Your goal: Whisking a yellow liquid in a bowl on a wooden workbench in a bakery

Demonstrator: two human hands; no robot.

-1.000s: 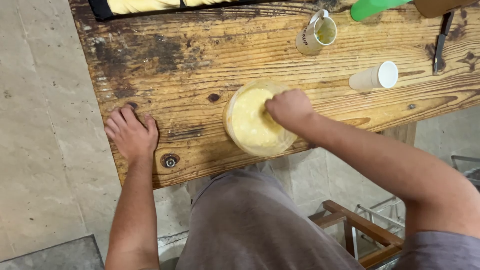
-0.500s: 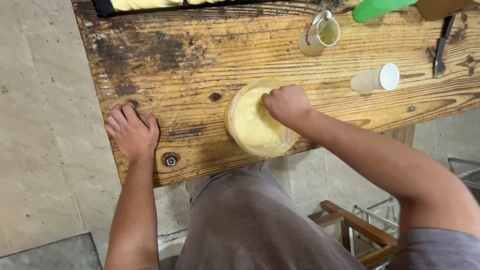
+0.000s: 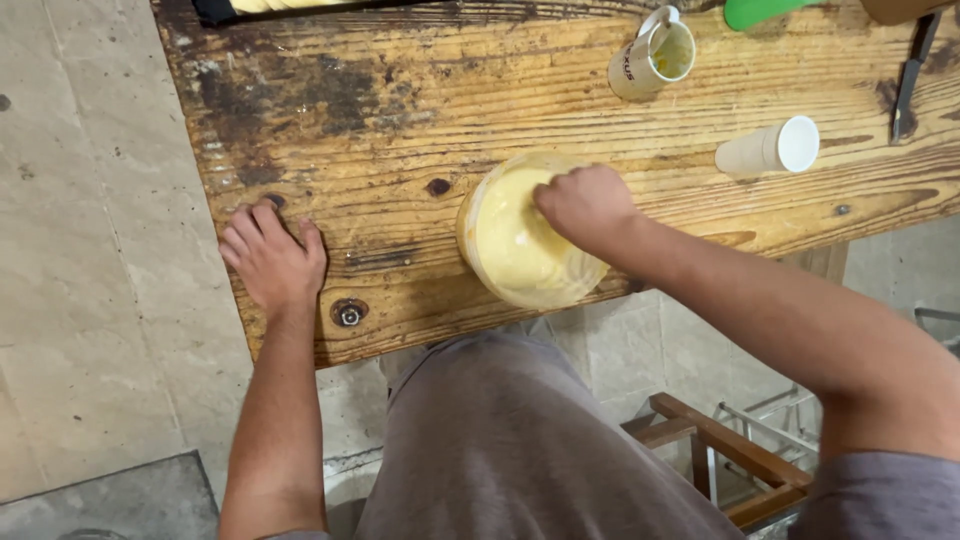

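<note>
- Pressing flat on the wooden table, the left hand sits at lower left of frame, fingers loosely spread, holding nothing, as it did a second ago.
- Right hand curled into a fist inside the plastic tub at frame centre; what the fingers grip I cannot tell.
- Yellow batter fills the tub; the fist has shifted only slightly since the earlier frames, consistent with slow stirring or kneading.
- Mug and tipped white cup lie upper right, apart from both hands.
</note>
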